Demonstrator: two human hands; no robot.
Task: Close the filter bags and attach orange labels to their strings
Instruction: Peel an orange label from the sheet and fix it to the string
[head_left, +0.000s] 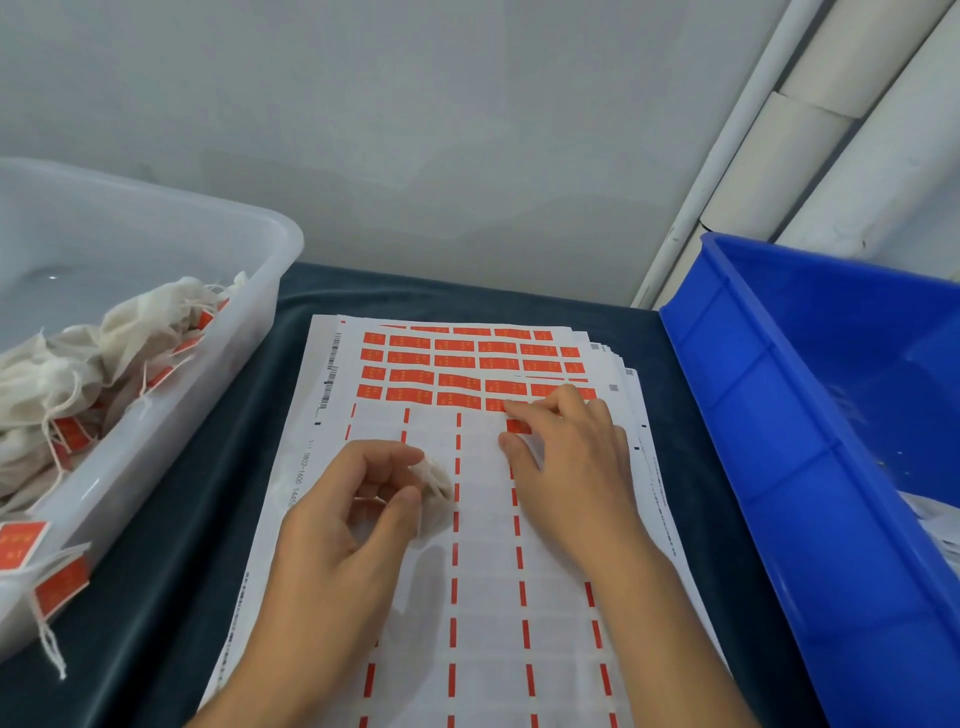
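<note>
Where the clear plastic tub (156, 332) stands at the far left of the dark worktop (171, 519), it holds a heap of closed filter bags (78, 374) whose strings already carry orange labels (70, 434); two labelled strings hang over its near rim. Just right of the tub lies a stack of label sheets (483, 519), the top one bare over its near part apart from dashed orange strips, with rows of unused orange labels left only at its far end. The left hand (343, 525) rests on the near left of the sheet, fingers curled, thumb and forefinger pinched on the gathered neck of a small whitish filter bag (439, 493) that lies on the paper just beside the fingertips; its string is too fine to trace. To the right of it the right hand (566, 467) lies palm down on the sheet with fingers loosely bent, fingertips at the nearest row of remaining labels, and a single orange label (518, 426) sits between its forefinger and thumb, apparently being pinched or peeled. At the far right stands a blue crate (779, 415), with something white lying inside near its right edge.
</note>
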